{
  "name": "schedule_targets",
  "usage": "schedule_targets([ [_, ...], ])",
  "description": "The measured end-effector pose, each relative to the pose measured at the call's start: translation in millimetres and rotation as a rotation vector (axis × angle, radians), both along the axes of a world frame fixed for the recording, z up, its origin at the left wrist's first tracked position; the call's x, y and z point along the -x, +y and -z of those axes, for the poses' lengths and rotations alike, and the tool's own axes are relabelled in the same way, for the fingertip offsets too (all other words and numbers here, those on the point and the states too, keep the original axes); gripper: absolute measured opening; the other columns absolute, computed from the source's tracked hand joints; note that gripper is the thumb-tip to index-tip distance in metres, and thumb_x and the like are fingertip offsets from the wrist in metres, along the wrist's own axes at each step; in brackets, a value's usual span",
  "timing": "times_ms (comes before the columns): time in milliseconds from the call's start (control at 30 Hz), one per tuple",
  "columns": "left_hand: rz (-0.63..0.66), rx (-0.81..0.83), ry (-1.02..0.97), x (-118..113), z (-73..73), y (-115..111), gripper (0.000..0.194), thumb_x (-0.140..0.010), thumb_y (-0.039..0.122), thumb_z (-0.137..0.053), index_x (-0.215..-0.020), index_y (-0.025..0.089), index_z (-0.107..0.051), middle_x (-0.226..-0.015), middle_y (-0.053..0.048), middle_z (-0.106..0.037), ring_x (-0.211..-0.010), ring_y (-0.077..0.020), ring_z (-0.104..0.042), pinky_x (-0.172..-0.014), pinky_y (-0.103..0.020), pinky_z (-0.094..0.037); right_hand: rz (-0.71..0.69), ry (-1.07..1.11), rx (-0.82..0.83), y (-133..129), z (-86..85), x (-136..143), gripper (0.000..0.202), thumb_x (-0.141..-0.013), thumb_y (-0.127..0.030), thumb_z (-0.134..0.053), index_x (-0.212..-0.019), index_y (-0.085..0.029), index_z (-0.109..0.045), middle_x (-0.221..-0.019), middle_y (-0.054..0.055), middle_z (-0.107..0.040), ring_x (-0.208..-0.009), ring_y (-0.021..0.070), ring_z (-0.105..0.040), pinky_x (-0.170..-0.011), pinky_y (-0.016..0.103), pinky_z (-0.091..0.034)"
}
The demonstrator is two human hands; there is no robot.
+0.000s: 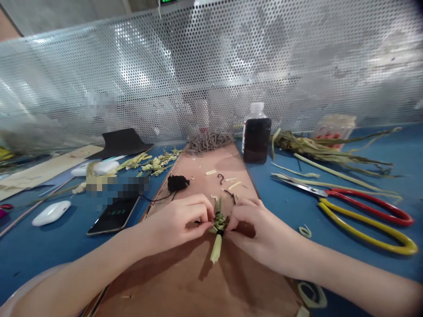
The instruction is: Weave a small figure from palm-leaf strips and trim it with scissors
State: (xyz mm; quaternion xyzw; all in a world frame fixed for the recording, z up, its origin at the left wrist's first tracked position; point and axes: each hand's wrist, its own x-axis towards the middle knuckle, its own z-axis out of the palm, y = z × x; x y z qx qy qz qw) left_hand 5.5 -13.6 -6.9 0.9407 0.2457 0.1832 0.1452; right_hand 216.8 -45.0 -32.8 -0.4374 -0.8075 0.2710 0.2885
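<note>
A small green woven leaf piece (217, 248) stands over the middle of the brown board (158, 281), its pale stem end pointing toward me. Dark thread is wrapped round it just above that stem. From the left, my left hand (188, 218) pinches the side of the piece between thumb and forefinger. My right hand (249, 224) closes on its other side, fingertips pressed together at the thread. A ball of black thread (178, 182) lies on the board beyond my left hand, with short pale leaf scraps (210, 172) to its right.
Red-and-yellow-handled scissors (366, 198) and long leaf strips (337, 171) lie on the blue table at right. A bottle (257, 108) with a dark phone (257, 141) leaning on it stands behind. Grey cord (209, 143), another phone (115, 213) and a white case (52, 213) are further left.
</note>
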Motion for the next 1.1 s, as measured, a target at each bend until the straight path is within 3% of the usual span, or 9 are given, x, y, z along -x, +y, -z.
schedule_targets([
  [333,-0.003,0.0,0.038,3.8,-1.4,-0.1,0.016,-0.088,0.012,-0.048,-0.073,0.017,-0.051,-0.092,-0.002,-0.06,-0.083,-0.0106,-0.058,-0.075,-0.022,-0.045,-0.017,-0.052,-0.207,-0.6,1.2,-7.5,0.022,-0.073,-0.001,-0.059,-0.061,-0.018,-0.049,-0.07,-0.002,-0.056,-0.085,0.0164,-0.048,-0.088,0.04,-0.03],
  [567,-0.046,0.009,0.068,6.5,-0.1,3.2,0.017,-0.09,0.013,-0.043,-0.074,0.018,-0.048,-0.094,-0.002,-0.058,-0.084,-0.0112,-0.057,-0.074,-0.022,-0.045,-0.018,-0.078,-0.267,1.1,1.7,-7.5,0.024,-0.067,0.004,-0.056,-0.06,-0.017,-0.047,-0.077,0.0,-0.057,-0.089,0.0174,-0.046,-0.09,0.041,-0.028],
  [833,-0.062,-0.015,0.079,3.8,2.3,-2.0,0.016,-0.09,0.01,-0.039,-0.082,0.018,-0.05,-0.098,-0.004,-0.058,-0.085,-0.0128,-0.057,-0.075,-0.024,-0.046,-0.014,-0.132,-0.321,4.5,2.1,-7.5,0.024,-0.065,0.003,-0.054,-0.057,-0.016,-0.042,-0.066,0.0,-0.047,-0.084,0.0175,-0.045,-0.087,0.039,-0.029],
  [1100,-0.108,-0.075,0.096,4.7,6.4,-4.7,0.017,-0.09,0.009,-0.035,-0.087,0.017,-0.049,-0.093,-0.004,-0.056,-0.083,-0.0134,-0.056,-0.075,-0.025,-0.044,-0.037,-0.132,-0.346,6.1,2.8,-8.4,0.026,-0.063,0.006,-0.052,-0.056,-0.016,-0.039,-0.062,-0.003,-0.046,-0.077,0.014,-0.046,-0.086,0.038,-0.027],
])
